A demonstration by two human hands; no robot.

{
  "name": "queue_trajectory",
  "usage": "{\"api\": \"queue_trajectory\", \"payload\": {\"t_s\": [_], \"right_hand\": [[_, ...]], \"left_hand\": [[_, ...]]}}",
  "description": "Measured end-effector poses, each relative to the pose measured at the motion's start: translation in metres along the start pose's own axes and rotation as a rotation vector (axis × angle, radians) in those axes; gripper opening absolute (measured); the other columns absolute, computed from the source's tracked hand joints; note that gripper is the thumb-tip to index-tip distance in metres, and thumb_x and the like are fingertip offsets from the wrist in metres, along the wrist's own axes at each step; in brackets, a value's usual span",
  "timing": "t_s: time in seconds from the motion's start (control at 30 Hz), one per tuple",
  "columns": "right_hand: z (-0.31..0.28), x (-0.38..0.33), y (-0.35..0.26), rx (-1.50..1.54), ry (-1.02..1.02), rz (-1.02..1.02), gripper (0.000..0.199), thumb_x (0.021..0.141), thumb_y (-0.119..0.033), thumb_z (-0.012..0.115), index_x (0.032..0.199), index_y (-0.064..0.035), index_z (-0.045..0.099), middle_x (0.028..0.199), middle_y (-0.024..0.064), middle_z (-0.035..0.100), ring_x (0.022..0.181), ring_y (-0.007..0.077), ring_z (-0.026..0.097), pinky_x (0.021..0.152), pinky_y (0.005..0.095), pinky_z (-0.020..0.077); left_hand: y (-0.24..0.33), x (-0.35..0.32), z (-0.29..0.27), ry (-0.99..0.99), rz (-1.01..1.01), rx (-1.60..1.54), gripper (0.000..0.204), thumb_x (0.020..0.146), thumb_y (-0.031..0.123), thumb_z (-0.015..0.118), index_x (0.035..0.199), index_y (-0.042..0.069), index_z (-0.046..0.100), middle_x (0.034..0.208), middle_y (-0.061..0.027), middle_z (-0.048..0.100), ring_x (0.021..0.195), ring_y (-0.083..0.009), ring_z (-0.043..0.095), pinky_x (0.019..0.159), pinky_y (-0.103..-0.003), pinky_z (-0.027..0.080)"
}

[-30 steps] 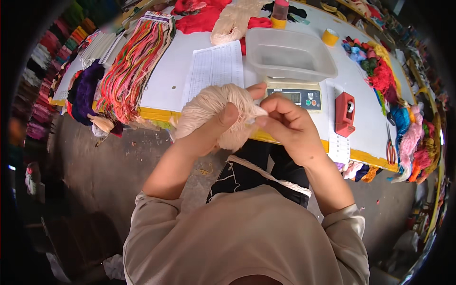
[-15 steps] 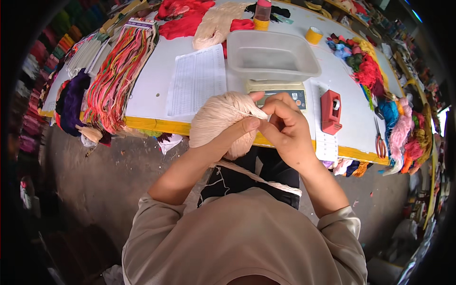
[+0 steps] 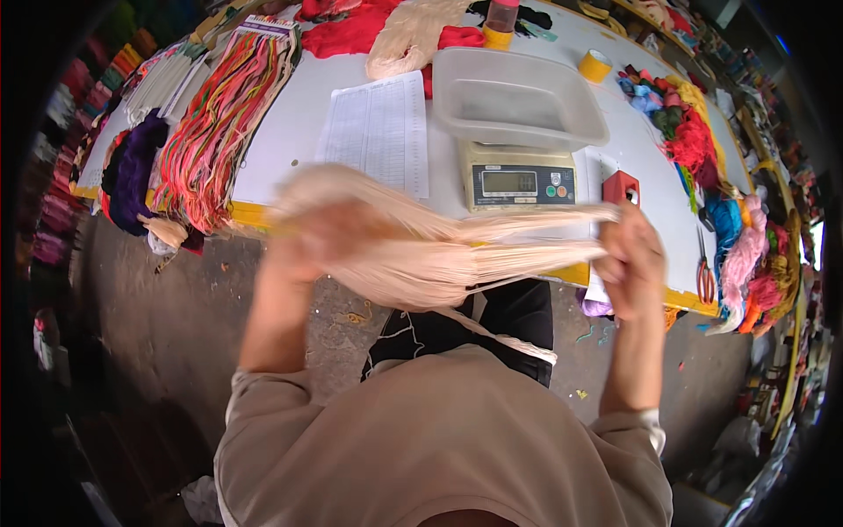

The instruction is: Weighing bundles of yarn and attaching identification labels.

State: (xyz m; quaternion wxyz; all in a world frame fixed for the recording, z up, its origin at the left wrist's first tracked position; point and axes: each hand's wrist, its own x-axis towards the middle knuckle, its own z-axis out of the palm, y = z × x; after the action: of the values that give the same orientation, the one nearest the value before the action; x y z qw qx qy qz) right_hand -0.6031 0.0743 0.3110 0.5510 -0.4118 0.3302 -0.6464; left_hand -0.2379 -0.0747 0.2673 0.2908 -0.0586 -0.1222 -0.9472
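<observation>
A cream skein of yarn (image 3: 413,268) is stretched sideways between my hands, above my lap and the table's front edge. My right hand (image 3: 632,259) has its fingers curled around the skein's right end, where the strands part into two bands. Motion blurs my left hand (image 3: 329,237), which is at the bulky left end of the skein; its fingers cannot be made out. A cream strip of yarn or cloth (image 3: 505,341) crosses my dark-clothed lap below.
Behind the skein, a digital scale (image 3: 520,180) bears a translucent plastic tub (image 3: 518,132). A printed sheet (image 3: 373,132) lies left of it, a red tape dispenser (image 3: 620,186) right. Multicoloured thread hanks (image 3: 224,132), scissors (image 3: 705,272) and coloured yarn (image 3: 689,145) lie along the table.
My hands have moved apart, left hand leftward and right hand rightward. The rounded cream bundle has been pulled out into a long, stretched skein. The scale's display has come into view.
</observation>
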Motion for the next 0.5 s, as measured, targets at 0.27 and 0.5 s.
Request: {"api": "queue_trajectory", "payload": {"t_s": [0.27, 0.5], "right_hand": [[-0.195, -0.166, -0.001, -0.402, 0.803, 0.359, 0.019, 0.096, -0.028, 0.064, 0.083, -0.0194, 0.053, 0.064, -0.0086, 0.043, 0.045, 0.0006, 0.026, 0.038, 0.0190, 0.0172], [-0.268, -0.240, 0.008, -1.073, 1.175, 0.716, 0.024, 0.095, -0.037, 0.058, 0.079, -0.0212, 0.053, 0.055, -0.0080, 0.035, 0.039, 0.0040, 0.027, 0.035, 0.0232, 0.0194]], "left_hand": [[0.260, -0.162, -0.009, 0.405, 0.614, 0.311, 0.018, 0.101, 0.016, 0.052, 0.093, 0.001, 0.057, 0.066, 0.0016, 0.045, 0.057, -0.0108, 0.043, 0.057, -0.027, 0.041], [0.346, -0.250, -0.024, 0.729, 1.301, 0.471, 0.020, 0.100, 0.018, 0.051, 0.089, 0.002, 0.058, 0.068, 0.0008, 0.049, 0.060, -0.0126, 0.049, 0.062, -0.027, 0.044]]}}
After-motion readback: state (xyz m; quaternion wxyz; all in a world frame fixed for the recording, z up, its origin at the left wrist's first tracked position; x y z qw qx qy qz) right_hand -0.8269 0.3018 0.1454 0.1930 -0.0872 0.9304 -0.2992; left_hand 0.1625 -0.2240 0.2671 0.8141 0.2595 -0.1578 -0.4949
